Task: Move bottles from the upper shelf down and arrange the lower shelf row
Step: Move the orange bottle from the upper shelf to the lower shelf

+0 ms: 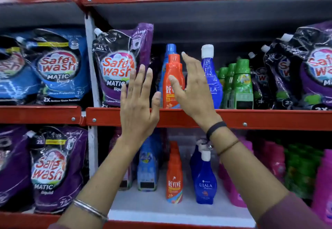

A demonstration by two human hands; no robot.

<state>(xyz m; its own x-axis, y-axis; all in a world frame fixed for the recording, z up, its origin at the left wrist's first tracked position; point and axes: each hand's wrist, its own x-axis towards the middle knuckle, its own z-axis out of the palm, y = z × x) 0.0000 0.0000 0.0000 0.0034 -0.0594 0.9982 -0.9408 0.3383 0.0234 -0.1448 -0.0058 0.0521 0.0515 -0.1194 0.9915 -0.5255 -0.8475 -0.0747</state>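
From the head camera, we are raising both hands in front of the upper shelf [179, 116], and neither one is holding anything. Our left hand [138, 103] is spreading its fingers flat, palm toward the shelf, just left of the orange Revive bottle [173, 81]. Our right hand [193, 88] is opening with thumb and fingers apart, hovering in front of that bottle's right side and partly covering the blue Ujala bottle [211, 78] behind it.

We are judging the risk like this: the orange bottle is standing tight against a blue-capped bottle [169, 49] behind it, so a careless grab could be tipping 1 of them over the shelf lip. The purple Safewash pouch [118, 67] is leaning just beside our left hand and could be slumping if nudged.

On the lower shelf [179, 216], a row of orange bottles [174, 178] and another of blue ones [204, 180] are waiting, with room in front.
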